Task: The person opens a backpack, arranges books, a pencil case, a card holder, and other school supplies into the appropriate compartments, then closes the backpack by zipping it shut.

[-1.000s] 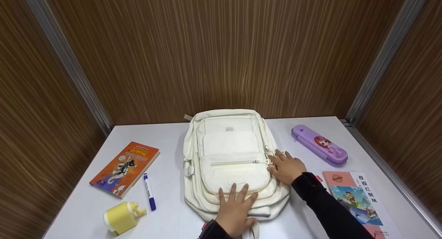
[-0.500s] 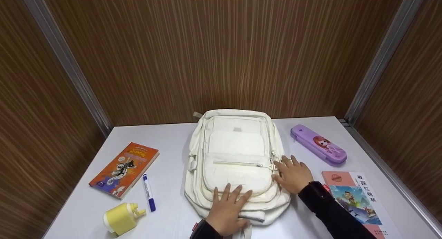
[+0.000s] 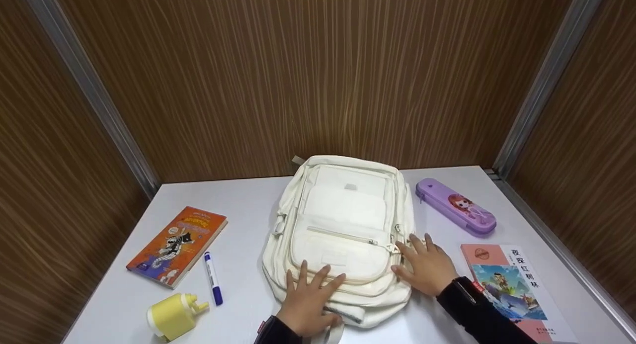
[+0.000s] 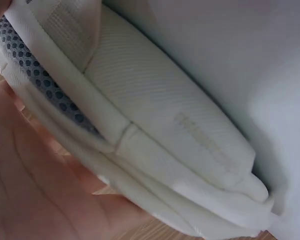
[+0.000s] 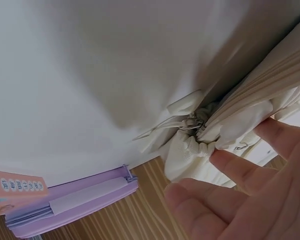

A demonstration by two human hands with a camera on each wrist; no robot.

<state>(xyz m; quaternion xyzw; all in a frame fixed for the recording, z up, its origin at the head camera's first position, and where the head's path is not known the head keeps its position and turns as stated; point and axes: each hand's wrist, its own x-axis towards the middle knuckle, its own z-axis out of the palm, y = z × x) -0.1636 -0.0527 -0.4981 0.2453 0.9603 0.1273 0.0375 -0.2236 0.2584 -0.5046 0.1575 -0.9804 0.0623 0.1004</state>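
Note:
A cream backpack [image 3: 343,205] lies on the white table, front pockets up and its top tilted slightly right. Spread over its bottom end is my left hand [image 3: 308,301], fingers straight across the lower pocket. In the left wrist view that palm lies along the bag's bottom edge, close to a grey mesh strip [image 4: 50,85]. My right hand [image 3: 428,267] rests at the bag's right side, fingers extended near a triangular zipper pull [image 3: 393,248]. The right wrist view has its fingertips against the side fabric, beside a strap buckle [image 5: 192,122].
Left of the bag lie an orange book [image 3: 178,245], a blue-and-white marker [image 3: 213,279] and a yellow bottle-like object with prongs [image 3: 174,316]. On the right are a purple pencil case [image 3: 454,206] and a pink-and-white book [image 3: 514,289]. Wood-grain panels [image 3: 318,75] enclose the table.
The backpack has shifted right and turned slightly clockwise, its top leaning right. My left hand has moved left with its lower end, while my right hand has moved a little right and down.

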